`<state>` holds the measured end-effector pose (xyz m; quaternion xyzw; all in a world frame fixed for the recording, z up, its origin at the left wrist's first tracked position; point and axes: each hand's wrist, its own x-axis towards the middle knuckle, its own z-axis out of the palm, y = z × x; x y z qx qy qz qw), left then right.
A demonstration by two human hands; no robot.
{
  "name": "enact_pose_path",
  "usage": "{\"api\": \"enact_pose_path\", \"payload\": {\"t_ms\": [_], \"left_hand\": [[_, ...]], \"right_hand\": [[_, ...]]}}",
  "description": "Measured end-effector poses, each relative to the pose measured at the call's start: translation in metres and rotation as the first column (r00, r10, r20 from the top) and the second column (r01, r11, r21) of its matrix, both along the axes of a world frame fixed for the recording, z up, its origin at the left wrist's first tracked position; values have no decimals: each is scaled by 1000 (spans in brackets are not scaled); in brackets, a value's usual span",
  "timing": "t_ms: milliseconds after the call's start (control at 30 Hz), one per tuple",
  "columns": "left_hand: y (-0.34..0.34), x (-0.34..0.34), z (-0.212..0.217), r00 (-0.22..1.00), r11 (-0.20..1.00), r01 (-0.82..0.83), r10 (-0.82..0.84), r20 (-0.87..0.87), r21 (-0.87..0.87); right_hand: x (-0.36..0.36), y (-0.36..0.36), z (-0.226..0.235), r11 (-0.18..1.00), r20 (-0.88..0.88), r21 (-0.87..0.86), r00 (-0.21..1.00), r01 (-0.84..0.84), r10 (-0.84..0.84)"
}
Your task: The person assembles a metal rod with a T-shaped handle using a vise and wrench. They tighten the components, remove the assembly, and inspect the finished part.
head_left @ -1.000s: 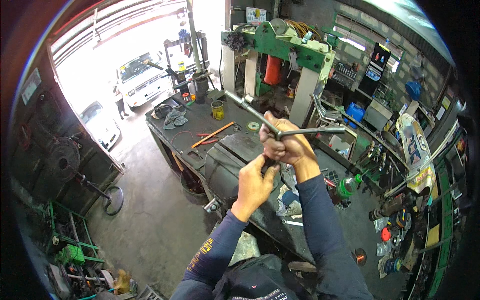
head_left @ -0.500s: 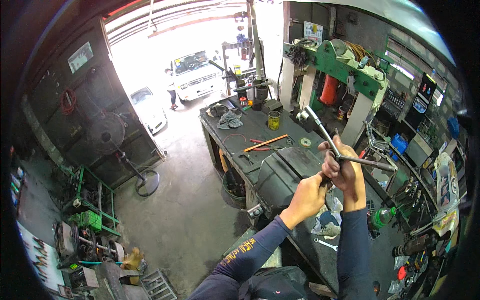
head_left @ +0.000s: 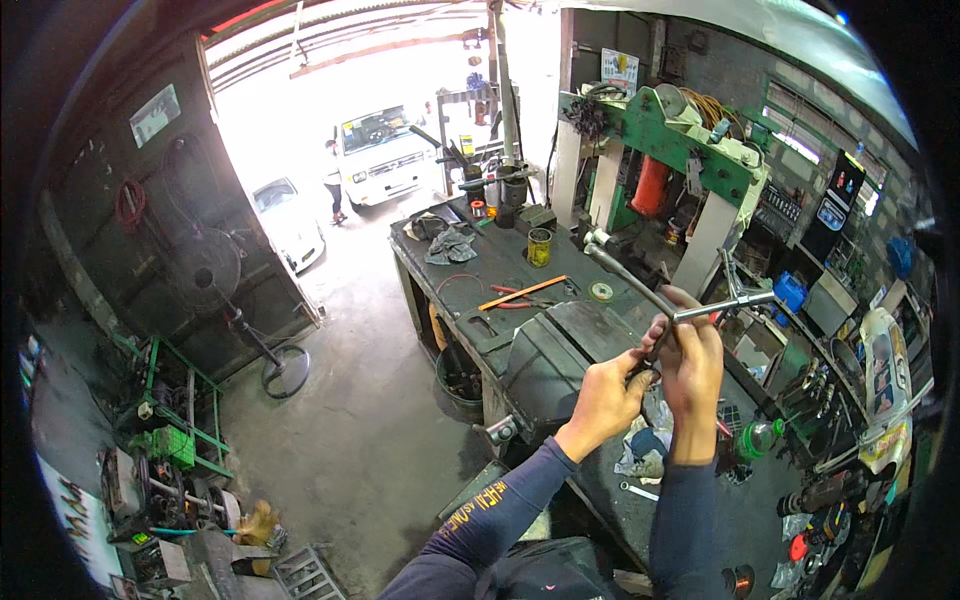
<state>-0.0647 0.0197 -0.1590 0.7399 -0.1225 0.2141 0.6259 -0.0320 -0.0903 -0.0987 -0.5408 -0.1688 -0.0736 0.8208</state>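
Two hands on one branched metal wrench [head_left: 720, 309], held above the worktop [head_left: 580, 266], toward its right side. Right hand [head_left: 692, 368]: fingers curled closed round the junction, probably to balance the spread arms. Left hand [head_left: 598, 405]: fingers pinched just below, seemingly steadying a mostly hidden shaft. Right forearm [head_left: 685, 520] reaches straight out; left forearm [head_left: 480, 525] slants rightward.

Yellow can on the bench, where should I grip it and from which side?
Grip the yellow can around its side wall, probably from the near side: it stands upright and round, and a dark block sits behind it.
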Motion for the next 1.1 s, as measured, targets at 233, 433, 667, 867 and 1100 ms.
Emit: {"api": "enact_pose_path", "payload": {"t_ms": [233, 433, 667, 867, 1100], "left_hand": [[0, -4, -2, 995, 995, -92, 90, 35, 35], [-1, 3, -5, 999, 999, 28, -28, 16, 46], [-1, -1, -9, 999, 1000, 28, -28, 30, 0], [7, 3, -8, 998, 990, 57, -52, -39, 132], [8, -6, -18, 995, 991, 41, -52, 84, 125]], "right_hand": [[30, -12, -12, 907, -140, 219, 909, -359, 393], [21, -16, -4, 981, -78, 24, 978, -191, 193], [12, -3, -8, 981, -78, 153, 988, -122, 135], [21, -6, 3, 970, -133, 18, 961, -244, 244], [-32, 42, -31, 672, 461, -185, 667, 717, -585]]}}
